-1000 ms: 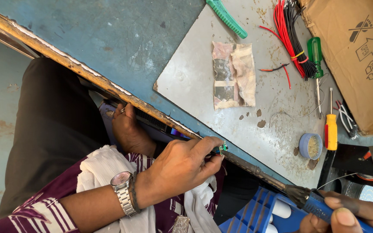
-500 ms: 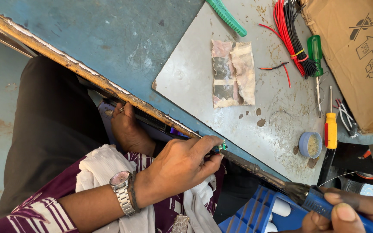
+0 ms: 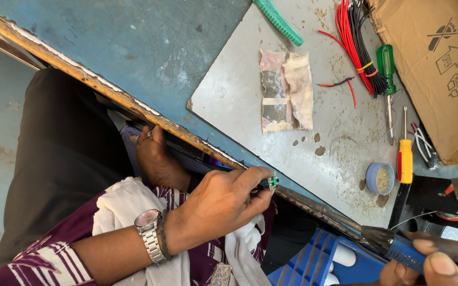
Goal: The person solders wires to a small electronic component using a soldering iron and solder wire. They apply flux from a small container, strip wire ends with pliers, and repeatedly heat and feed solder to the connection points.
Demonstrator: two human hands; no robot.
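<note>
Nearest the camera, the right hand (image 3: 441, 262) is seen at the lower right edge, closed around the blue handle of a soldering iron (image 3: 393, 246), with its dark tip end lying along the rusty table edge (image 3: 107, 87). The left hand (image 3: 218, 204), with a metal wristwatch (image 3: 149, 233) on its wrist, is pinched shut on a small green circuit board (image 3: 272, 181) between thumb and forefinger — the board is held just at the table edge, below the tabletop. A third hand (image 3: 157, 159) with a ring is noted behind it, tucked under the edge beside dark trousers (image 3: 64, 153); whose hand it is cannot be told. A blue plastic crate (image 3: 314, 262) is seen below the iron. Further out, on the grey metal sheet (image 3: 229, 95) — a stained rag (image 3: 287, 90), a small round tin (image 3: 380, 178), a yellow-handled screwdriver (image 3: 405, 159), a green-handled screwdriver (image 3: 385, 63) and a bundle of red and black wires (image 3: 353, 37) are recorded. A cardboard box (image 3: 436, 63) is at the far right.
</note>
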